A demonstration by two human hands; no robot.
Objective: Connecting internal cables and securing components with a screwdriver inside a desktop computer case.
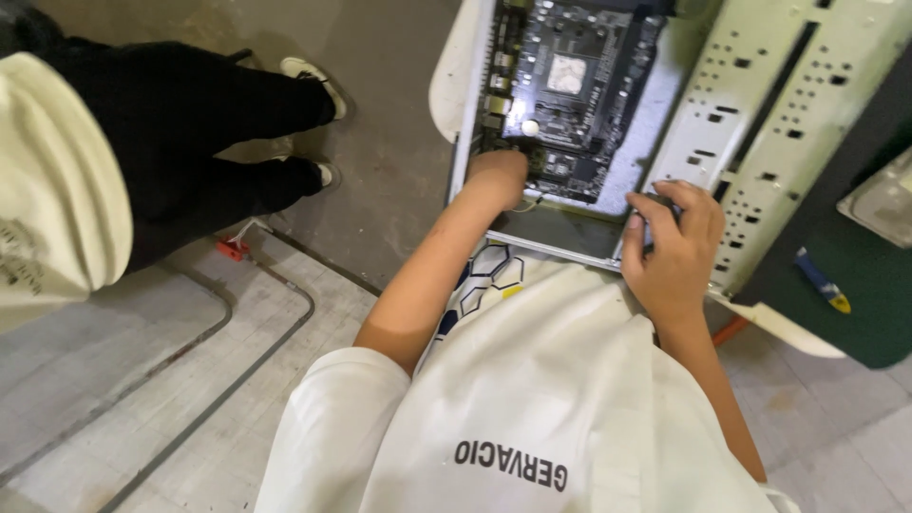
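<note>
From the head camera, the left hand (496, 176) reaches into the open computer case (760, 104), its fingers hidden below the black motherboard (570, 85); I cannot tell their spread. The right hand (676, 249) curls narrowly on the case edge. Blind fumbling could snag a cable or scrape the board. A bystander's legs (218, 142) stand nearby.

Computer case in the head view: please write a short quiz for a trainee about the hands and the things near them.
1. True or false: the left hand is inside the open computer case.
2. What does the right hand grip? A) the case's edge B) the screwdriver
3. What dark board lies inside the case?

Key: 1 true; 2 A; 3 the motherboard.
</note>
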